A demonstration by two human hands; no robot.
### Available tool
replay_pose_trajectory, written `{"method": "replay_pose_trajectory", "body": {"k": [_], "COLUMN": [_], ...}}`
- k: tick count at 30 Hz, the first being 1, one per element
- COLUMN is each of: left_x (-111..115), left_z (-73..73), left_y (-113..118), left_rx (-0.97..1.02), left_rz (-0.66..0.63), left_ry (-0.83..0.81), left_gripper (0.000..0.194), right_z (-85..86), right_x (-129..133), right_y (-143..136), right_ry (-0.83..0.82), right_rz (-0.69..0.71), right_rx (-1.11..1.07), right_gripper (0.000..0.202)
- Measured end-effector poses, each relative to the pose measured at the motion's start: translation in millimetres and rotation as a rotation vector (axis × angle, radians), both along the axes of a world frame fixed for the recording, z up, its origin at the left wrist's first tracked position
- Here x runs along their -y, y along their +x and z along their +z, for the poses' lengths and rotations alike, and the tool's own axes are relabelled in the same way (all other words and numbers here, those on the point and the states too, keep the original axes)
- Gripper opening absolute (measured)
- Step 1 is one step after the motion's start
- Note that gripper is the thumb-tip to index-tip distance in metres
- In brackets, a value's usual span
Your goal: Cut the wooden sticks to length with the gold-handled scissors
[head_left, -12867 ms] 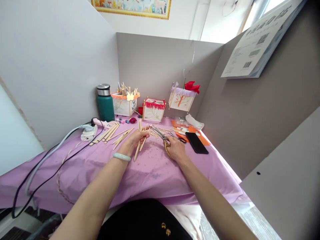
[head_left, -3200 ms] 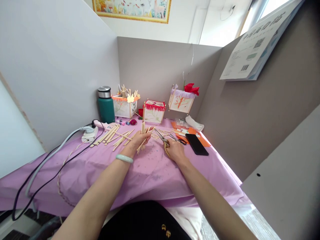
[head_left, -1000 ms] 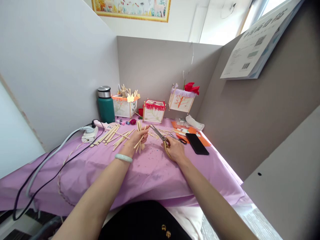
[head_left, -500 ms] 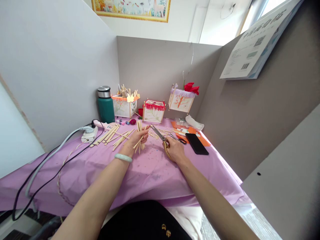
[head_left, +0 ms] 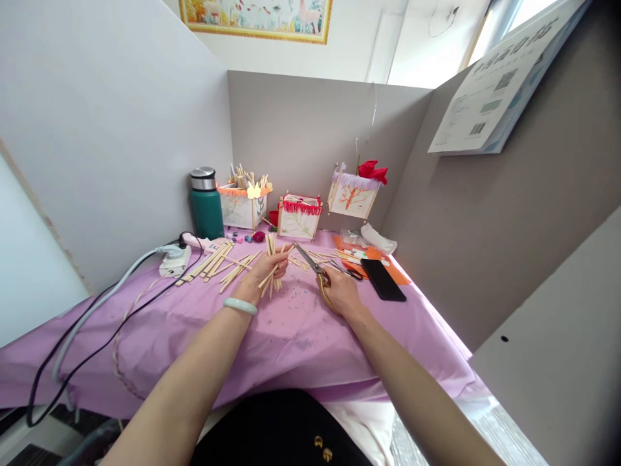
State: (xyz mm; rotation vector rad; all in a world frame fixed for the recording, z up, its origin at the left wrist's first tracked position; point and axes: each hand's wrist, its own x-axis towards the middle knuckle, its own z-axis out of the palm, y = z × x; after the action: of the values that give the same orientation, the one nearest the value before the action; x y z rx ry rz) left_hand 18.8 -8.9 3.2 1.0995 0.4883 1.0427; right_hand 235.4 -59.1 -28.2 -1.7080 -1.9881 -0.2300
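My left hand (head_left: 268, 267) is closed around a bundle of thin wooden sticks (head_left: 270, 244), whose ends poke out above and below the fingers. In my right hand (head_left: 339, 289) is a pair of scissors (head_left: 310, 261) with gold-coloured handles. The blades point up and left, and their tips are beside the fingertips of my left hand. Whether the tips touch anything there is too small to tell. More wooden sticks (head_left: 208, 262) lie loose to the left of my left hand. Short stick pieces (head_left: 310, 257) are scattered behind the scissors.
A green bottle (head_left: 206, 207) stands at the back left beside a decorated box of sticks (head_left: 242, 208). A red-fringed box (head_left: 299, 220) and a hanging box (head_left: 354, 194) are farther right. A black phone (head_left: 383, 279) lies right, cables (head_left: 104, 310) left.
Almost nothing differs. Both hands keep their holds on the sticks and scissors, and the view has shifted very slightly.
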Motion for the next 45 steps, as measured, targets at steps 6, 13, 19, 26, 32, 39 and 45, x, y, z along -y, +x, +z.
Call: {"method": "replay_pose_trajectory", "body": {"k": [6,13,19,26,32,39,45], "left_x": [1.2,0.3,-6.5,-3.7,0.8,6.1,-0.1], "left_z": [-1.2,-2.3,-2.4,-1.1,0.1,4.5,0.5], "left_y": [2.1,2.9,0.7,-2.9,-2.7,-0.2,-1.9], "left_rx": [-0.029,0.010,0.076,0.108,0.171,0.145,0.202], "left_rz": [-0.021,0.037,0.090,0.027,-0.017,-0.016,0.037], "left_ry": [0.012,0.008,-0.053,0.013,0.092,0.073,0.071], "left_gripper": [0.039,0.042,0.027,0.031,0.036,0.037,0.048], "right_z": [-0.1,-1.1,1.5,2.1,0.7,0.5,2.6], "right_x": [-0.3,-1.5,1.6,2.3,0.8,0.4,2.0], "right_y": [-2.8,-3.4,-2.2,-1.4,-0.6,-0.6,-1.3], "right_ry": [-0.050,-0.094,-0.083,-0.057,-0.027,-0.041,-0.061], "right_rz": [0.009,-0.070,-0.076,-0.079,-0.074,-0.076,-0.068], "right_rx": [0.101,0.112,0.070,0.051,0.058,0.064,0.049], "right_gripper": [0.028,0.032,0.031,0.030,0.028,0.030,0.031]}}
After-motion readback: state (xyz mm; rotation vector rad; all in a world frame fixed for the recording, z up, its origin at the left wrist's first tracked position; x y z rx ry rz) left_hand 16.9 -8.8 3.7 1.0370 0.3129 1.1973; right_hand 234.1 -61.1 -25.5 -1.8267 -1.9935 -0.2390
